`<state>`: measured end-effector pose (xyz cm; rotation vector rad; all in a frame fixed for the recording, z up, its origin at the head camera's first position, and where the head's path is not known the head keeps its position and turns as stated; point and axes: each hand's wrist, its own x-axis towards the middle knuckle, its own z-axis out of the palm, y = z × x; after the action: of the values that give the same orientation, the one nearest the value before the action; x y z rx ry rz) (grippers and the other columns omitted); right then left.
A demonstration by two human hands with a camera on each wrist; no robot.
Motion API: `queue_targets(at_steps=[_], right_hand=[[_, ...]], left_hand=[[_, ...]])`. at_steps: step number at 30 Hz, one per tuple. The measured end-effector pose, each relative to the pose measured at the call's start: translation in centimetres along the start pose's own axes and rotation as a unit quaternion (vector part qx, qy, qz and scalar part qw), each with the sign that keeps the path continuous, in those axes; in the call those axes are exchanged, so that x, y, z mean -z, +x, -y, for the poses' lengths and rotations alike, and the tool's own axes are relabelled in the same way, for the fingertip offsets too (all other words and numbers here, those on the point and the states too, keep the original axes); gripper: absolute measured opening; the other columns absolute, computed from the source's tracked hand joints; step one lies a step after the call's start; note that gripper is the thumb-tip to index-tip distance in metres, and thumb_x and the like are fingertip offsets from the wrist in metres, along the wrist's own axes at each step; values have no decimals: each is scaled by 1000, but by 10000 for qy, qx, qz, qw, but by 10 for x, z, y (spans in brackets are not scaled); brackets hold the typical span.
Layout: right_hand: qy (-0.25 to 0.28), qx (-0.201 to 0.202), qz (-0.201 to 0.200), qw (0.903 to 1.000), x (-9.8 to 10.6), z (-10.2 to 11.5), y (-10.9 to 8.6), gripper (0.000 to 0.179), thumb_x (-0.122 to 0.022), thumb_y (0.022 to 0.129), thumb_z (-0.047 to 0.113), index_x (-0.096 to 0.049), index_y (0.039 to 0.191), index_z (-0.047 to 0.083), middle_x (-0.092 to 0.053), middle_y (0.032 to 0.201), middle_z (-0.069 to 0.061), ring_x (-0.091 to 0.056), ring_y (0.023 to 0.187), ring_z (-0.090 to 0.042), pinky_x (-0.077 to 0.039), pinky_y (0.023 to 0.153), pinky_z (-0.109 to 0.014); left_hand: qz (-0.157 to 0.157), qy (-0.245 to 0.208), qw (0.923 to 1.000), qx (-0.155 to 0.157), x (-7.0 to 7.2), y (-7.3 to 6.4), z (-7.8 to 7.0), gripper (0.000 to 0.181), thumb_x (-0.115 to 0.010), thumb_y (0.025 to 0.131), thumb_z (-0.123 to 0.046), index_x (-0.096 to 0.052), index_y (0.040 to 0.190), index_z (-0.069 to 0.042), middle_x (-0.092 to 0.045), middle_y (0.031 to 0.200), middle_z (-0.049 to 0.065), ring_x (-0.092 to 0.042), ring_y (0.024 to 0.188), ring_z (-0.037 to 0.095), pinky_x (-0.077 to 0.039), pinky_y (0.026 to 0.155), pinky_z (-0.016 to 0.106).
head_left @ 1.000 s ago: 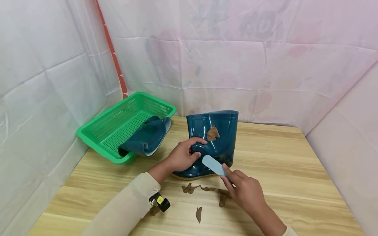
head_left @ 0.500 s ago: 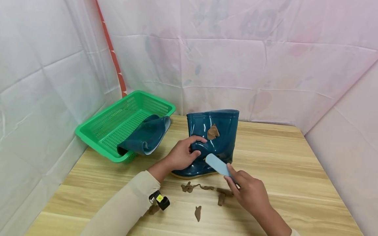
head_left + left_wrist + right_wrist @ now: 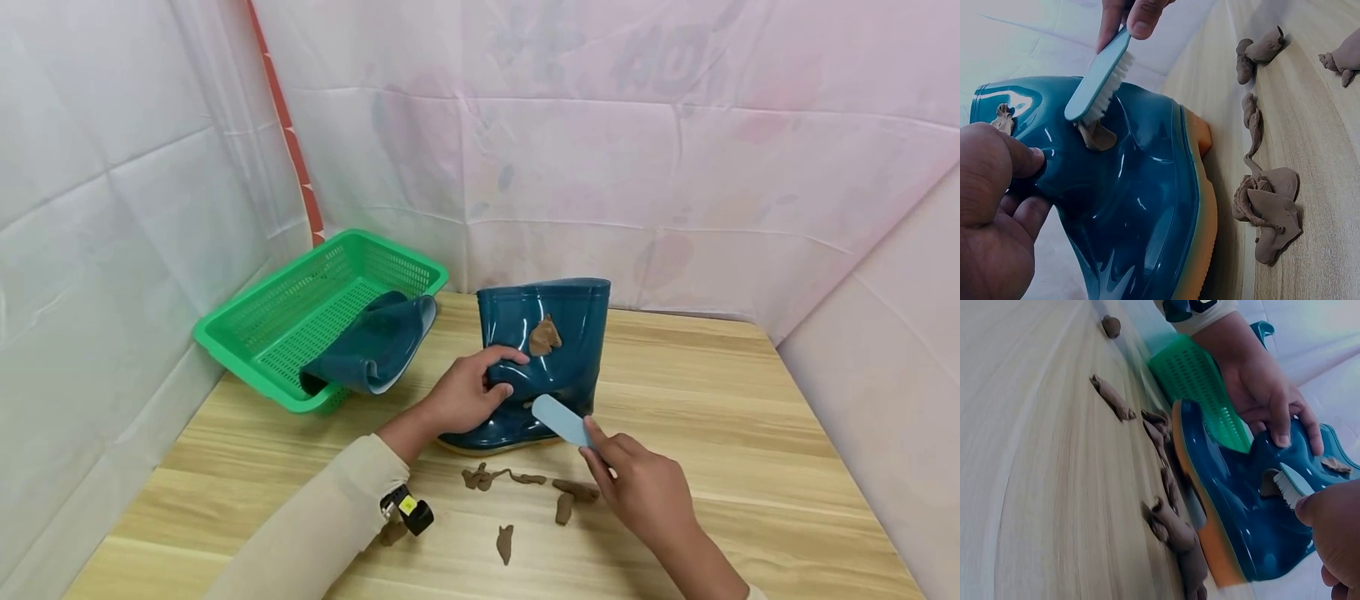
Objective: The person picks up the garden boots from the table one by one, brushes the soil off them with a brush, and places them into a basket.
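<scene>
A dark blue rain boot [image 3: 558, 375] stands upright on the table, its toe to the left. My left hand [image 3: 468, 392] grips the boot at the ankle, thumb and fingers pinching its front. In my right hand [image 3: 645, 487] is a light blue brush [image 3: 561, 421] with white bristles, held by its handle. The bristles touch a brown clay patch [image 3: 1099, 136] on the boot's side, as the left wrist view shows. Higher up, on the shaft, sticks another brown clay patch [image 3: 544, 337].
Several brown clay scraps [image 3: 480, 477] lie on the wooden table [image 3: 705, 400] in front of the boot. At the left stands a green basket [image 3: 247, 354], with a second blue boot [image 3: 375, 346] lying over its near edge. White cloth walls [image 3: 570, 167] enclose the table.
My right hand has moved slightly right with the brush along the boot's lower side. My left hand keeps its grip on the ankle.
</scene>
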<state>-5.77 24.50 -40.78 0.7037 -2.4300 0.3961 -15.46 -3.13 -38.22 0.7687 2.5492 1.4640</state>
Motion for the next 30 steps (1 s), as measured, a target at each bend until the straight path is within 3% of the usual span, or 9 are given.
queue_targets(at_steps=[6,11,15,18,22,26,30], right_hand=[[82,-104,-181,9997,5,-3,-5,61,-37,109,52,-74,127,6,-64,74,5,-37,52,2,-27,42,-17],[418,204,-183,9987,0,6,1,56,-43,109,48,-73,128,5,-67,77,4,-45,55,1,-34,45,-15],[322,267,231,9989,-7,13,6,41,-65,103,37,-73,128,6,-65,75,4,-42,53,1,-34,45,-15],[197,129,390,9990,-8,13,7,40,-77,92,25,-73,128,6,-65,74,3,-40,52,1,-32,45,-16],[90,49,280,9996,-5,5,2,39,-65,102,35,-74,128,7,-62,73,5,-36,51,1,-29,44,-17],[19,-28,72,10000,2,-6,-5,55,-43,109,48,-74,127,6,-62,73,5,-35,51,1,-28,42,-18],[9,-209,-90,9997,10,-14,-10,58,-43,109,50,-74,126,5,-66,75,3,-36,53,2,-27,42,-17]], left_hand=[[28,19,10000,40,0,0,-2,42,-65,102,-12,-58,141,-28,-37,55,-5,-44,49,14,-40,51,29],[-33,75,10000,-26,0,0,0,42,-65,102,-11,-58,140,-28,-40,56,-4,-44,49,14,-40,51,29],[-32,99,9999,-17,0,-1,-1,42,-65,102,-10,-59,139,-28,-44,58,-2,-47,50,15,-42,51,30],[-10,102,9999,-4,1,-1,-3,42,-65,102,-10,-59,139,-28,-47,59,-2,-48,51,16,-43,52,30],[-27,75,10000,12,0,-1,-1,42,-65,102,-10,-58,140,-29,-45,58,-2,-48,51,16,-43,51,30],[-48,49,10000,22,-1,0,-1,42,-65,102,-10,-58,140,-28,-40,55,-4,-45,50,15,-41,51,30],[-37,23,10000,10,0,1,-1,42,-64,102,-10,-58,140,-28,-37,54,-6,-44,49,14,-40,51,29]])
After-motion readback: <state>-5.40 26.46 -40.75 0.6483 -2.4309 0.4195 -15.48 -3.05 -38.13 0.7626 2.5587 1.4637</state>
